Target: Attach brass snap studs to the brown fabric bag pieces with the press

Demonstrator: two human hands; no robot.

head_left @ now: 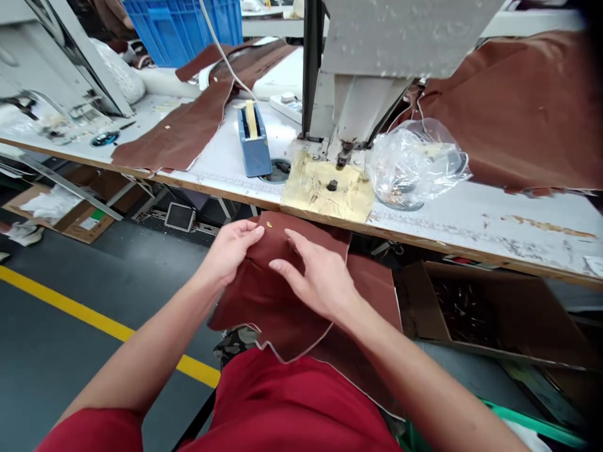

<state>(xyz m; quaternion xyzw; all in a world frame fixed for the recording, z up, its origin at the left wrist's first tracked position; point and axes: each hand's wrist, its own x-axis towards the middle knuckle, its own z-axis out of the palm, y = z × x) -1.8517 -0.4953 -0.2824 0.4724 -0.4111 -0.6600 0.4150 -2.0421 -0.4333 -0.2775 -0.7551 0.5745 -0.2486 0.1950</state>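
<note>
A reddish-brown piece of material [287,301] with pale edges lies over my lap, its upper end against the bench edge. My left hand [233,248] grips its upper left side between thumb and fingers, beside a small gold-coloured mark [269,224]. Over the middle of the piece, my right hand [318,270] has thumb and forefinger apart, holding nothing that shows; its other fingers are partly hidden. Just beyond stands a machine [346,150] with a yellowish, taped plate [311,188] at its base.
On the bench [207,179] are a blue tape dispenser [255,147], a clear plastic bag [414,163] and more brown pieces [522,119]. A blue crate [183,31] stands behind. Below the bench at right is an open cardboard box [518,314].
</note>
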